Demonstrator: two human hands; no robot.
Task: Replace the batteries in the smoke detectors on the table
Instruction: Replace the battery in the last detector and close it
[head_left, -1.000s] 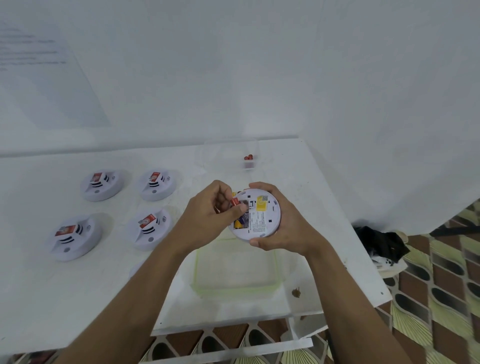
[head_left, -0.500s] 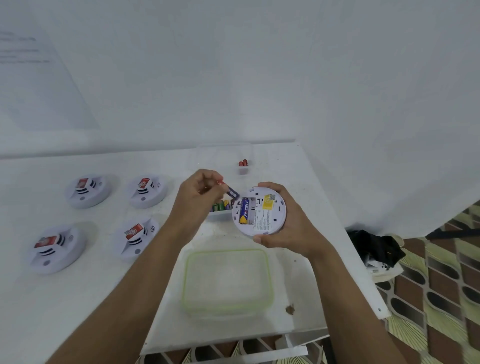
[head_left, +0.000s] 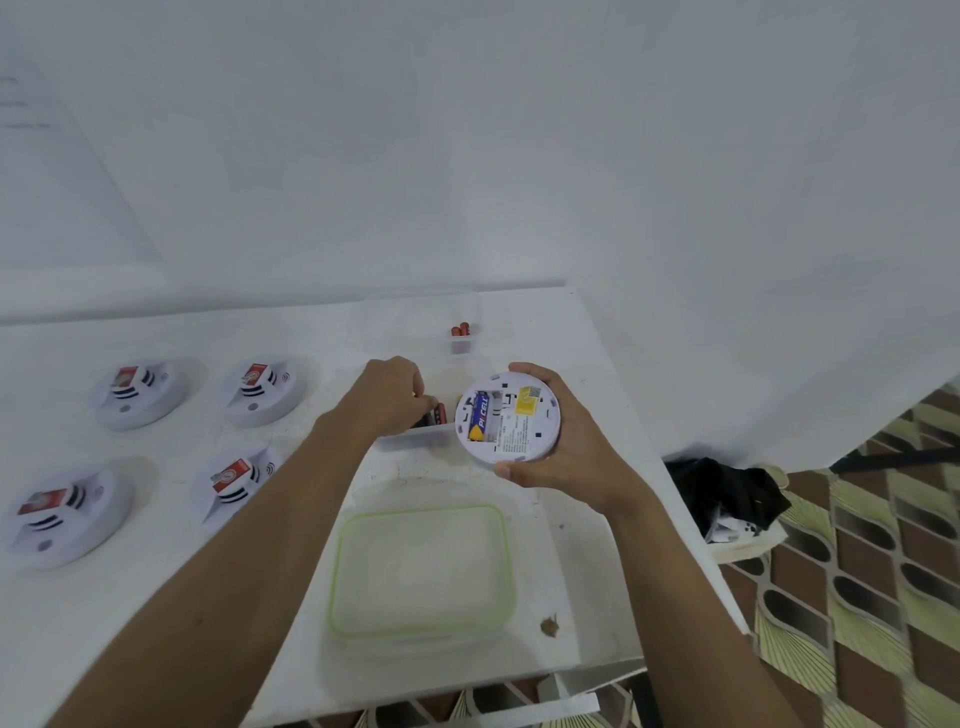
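- A round white smoke detector (head_left: 511, 415) is held underside up in the right hand (head_left: 561, 447), with fingers and thumb curled round its rim, above the right part of the table (head_left: 156, 597).
- One blue battery (head_left: 479, 415) is seen lying in its open compartment; the label print is too small to read.
- The left hand (head_left: 389, 400) is bent down into a small clear tray (head_left: 410, 439) just left of the detector. Its fingertips are hidden among the tray batteries (head_left: 439, 414), so whether one is pinched cannot be told.
- The tray's right end is covered by the held detector.
- Four other detectors (head_left: 260, 389) are seen lying on the left, well apart from both hands.
- A green-rimmed box (head_left: 421, 571) is noted near the front edge; its contents cannot be made out.
- Red batteries (head_left: 460, 330) are seen at the far edge, in a clear container whose walls are barely visible.
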